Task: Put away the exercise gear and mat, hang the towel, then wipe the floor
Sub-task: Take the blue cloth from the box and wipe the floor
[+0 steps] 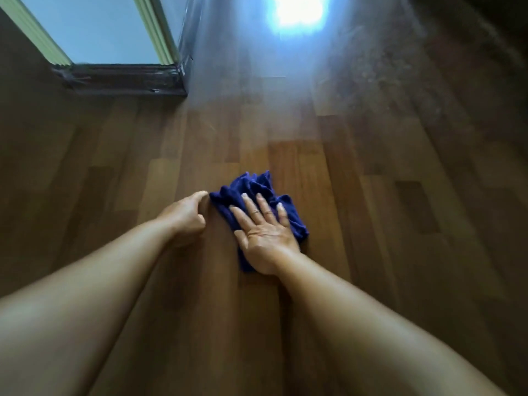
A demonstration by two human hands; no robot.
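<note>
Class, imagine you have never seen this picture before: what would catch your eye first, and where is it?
First the blue cloth, bunched on the wooden floor at the centre, with the right hand pressed flat on it. The left hand rests on the floor beside it, fingers curled. Next, the bright glare on the floor at the top, right of the pale-framed door.

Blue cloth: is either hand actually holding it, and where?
No grip on it. The right hand presses flat on the blue cloth with straight fingers, over its near half. The left hand, curled, is beside its left edge, holding nothing visible.
</note>
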